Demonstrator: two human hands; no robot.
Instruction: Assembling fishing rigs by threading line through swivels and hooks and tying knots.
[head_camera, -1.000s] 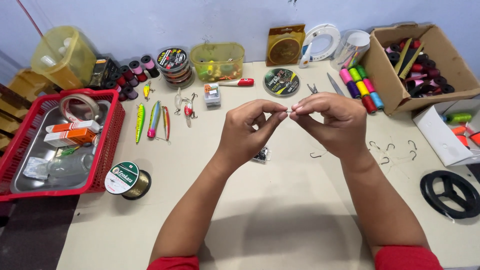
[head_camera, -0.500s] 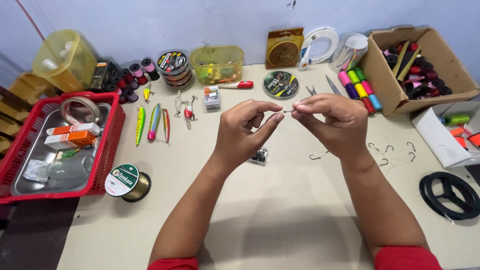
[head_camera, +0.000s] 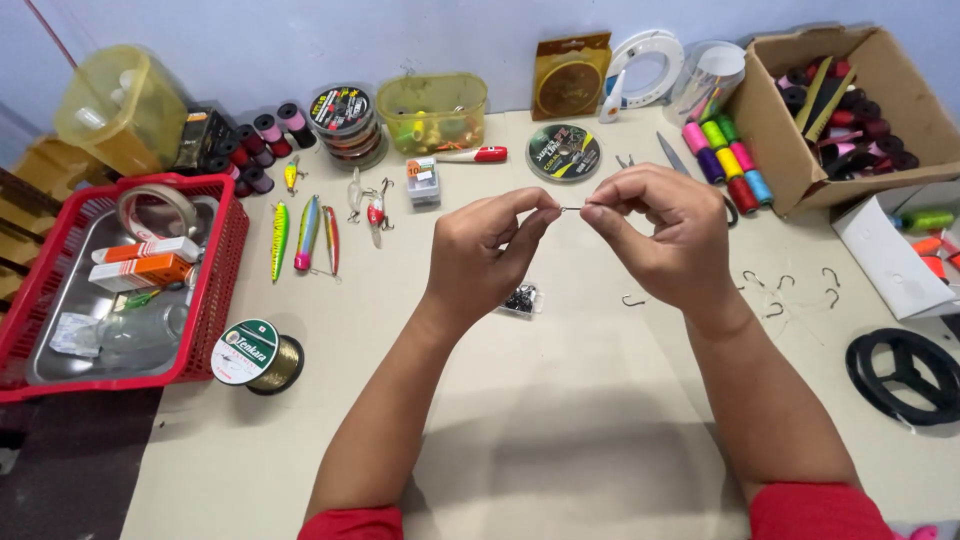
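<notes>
My left hand and my right hand are raised over the middle of a beige table, fingertips almost meeting. Between them they pinch a small dark fishing hook, with thin line I can barely make out. Under my left hand lies a small clear packet of dark hooks. One loose hook lies just below my right hand, and several more hooks lie to its right.
A red basket with a metal tray sits at the left, a line spool beside it. Fishing lures, a round line disc, thread spools, a cardboard box and a black reel surround the work area.
My hands have drifted slightly apart, so a short length of the hook shows between the fingertips. Nothing on the table has moved.
</notes>
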